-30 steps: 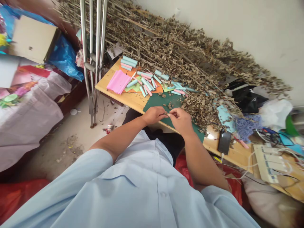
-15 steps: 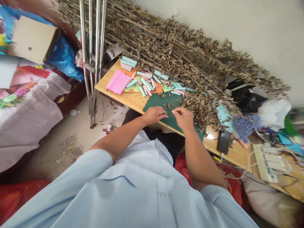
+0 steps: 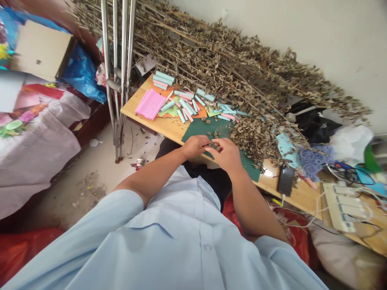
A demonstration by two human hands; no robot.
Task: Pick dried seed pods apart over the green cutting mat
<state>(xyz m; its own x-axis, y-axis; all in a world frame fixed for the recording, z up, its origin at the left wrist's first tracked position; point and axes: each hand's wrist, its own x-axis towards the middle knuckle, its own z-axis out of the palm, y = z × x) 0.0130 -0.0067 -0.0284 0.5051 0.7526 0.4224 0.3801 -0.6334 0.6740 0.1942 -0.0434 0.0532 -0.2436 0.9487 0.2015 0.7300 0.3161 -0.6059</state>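
Note:
My left hand (image 3: 195,147) is closed, its fingertips pinching a small brown clump of dried leaf (image 3: 211,144). From the other side, the thumb and forefinger of my right hand (image 3: 228,154) meet at the same clump, curled around it. Both hands are over the near edge of a dark green mat (image 3: 250,166). Just beyond them, several small brown balls of dried leaf (image 3: 215,134) lie on the mat. To the right of the mat's middle rises a heap of loose dried leaves (image 3: 252,135).
Pale blue and pink paper rolls (image 3: 187,106) lie on the wooden table (image 3: 136,108) beside a pink sheet (image 3: 150,104). Dried stalks (image 3: 211,52) lean along the wall. Metal crutches (image 3: 116,80) stand at the left. A phone (image 3: 285,180) and a power strip (image 3: 341,207) are at the right.
My right hand has moved left, from apart to touching the clump at my left fingertips. My left hand has stayed in place.

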